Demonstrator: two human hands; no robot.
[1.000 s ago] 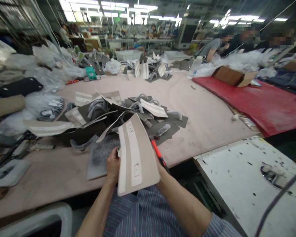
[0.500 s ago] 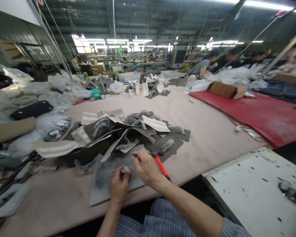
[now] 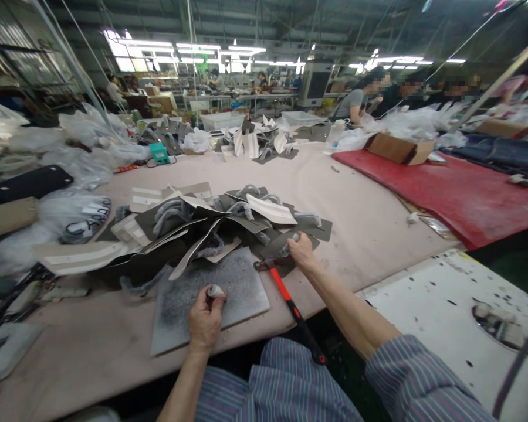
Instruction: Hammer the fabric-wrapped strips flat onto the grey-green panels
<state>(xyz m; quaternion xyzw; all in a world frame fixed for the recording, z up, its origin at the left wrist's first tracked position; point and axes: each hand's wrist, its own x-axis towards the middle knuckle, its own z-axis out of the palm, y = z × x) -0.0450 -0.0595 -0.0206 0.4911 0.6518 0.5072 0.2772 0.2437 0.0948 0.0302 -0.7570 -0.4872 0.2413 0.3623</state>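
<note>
My left hand (image 3: 206, 319) is closed around a small pale cylinder (image 3: 215, 291), its round end facing up, over the grey board (image 3: 250, 287) with a dark speckled surface. My right hand (image 3: 303, 251) is closed on a plastic-wrapped handle (image 3: 289, 246) on a dark flat panel (image 3: 270, 249), right of the board. Between board and right forearm lies a hammer (image 3: 286, 293) with a red and black handle, its grip jutting past the table edge. Behind my hands, a heap of dark and cream panels (image 3: 198, 220) carries more wrapped handles.
The pinkish table covering (image 3: 356, 217) runs beyond the heap. A red sheet (image 3: 457, 187) bears an open cardboard box (image 3: 398, 149). Plastic bags (image 3: 79, 205) crowd the left side. A white spotted worktop (image 3: 426, 310) adjoins at right. Co-workers (image 3: 356, 102) sit farther back.
My right hand has moved from beside my left hand out to the right, onto the wrapped handle. More of the hammer shows. My left hand still holds the cylinder, and the view has shifted slightly.
</note>
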